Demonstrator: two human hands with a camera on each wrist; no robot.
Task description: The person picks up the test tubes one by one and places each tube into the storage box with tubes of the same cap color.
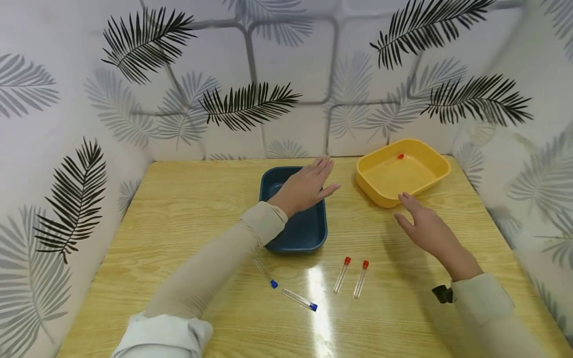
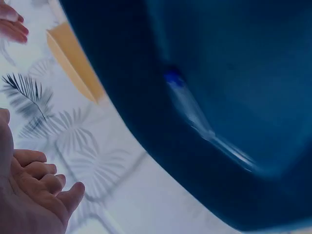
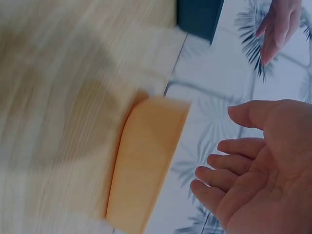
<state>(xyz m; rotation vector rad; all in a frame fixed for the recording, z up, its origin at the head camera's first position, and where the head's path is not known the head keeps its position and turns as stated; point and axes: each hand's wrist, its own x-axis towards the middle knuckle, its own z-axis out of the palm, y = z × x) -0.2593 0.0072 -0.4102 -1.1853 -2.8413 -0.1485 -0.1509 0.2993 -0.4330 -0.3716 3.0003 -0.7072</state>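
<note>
My left hand hovers over the dark blue tray, fingers extended and holding nothing. Inside that tray, the left wrist view has a blue-capped clear tube lying along the wall. Near the front corner of the yellow tray is my right hand, its fingers loose and nothing in its grasp. A red cap shows inside the yellow tray. On the table lie two red-capped test tubes, one at left and another beside it. Two blue-capped tubes, one slanted and one nearer, lie below the blue tray.
Both trays stand toward the back of the wooden table, yellow at the right and blue near the middle. Behind them rises a pale leaf-patterned backdrop. A dark band sits at the right wrist.
</note>
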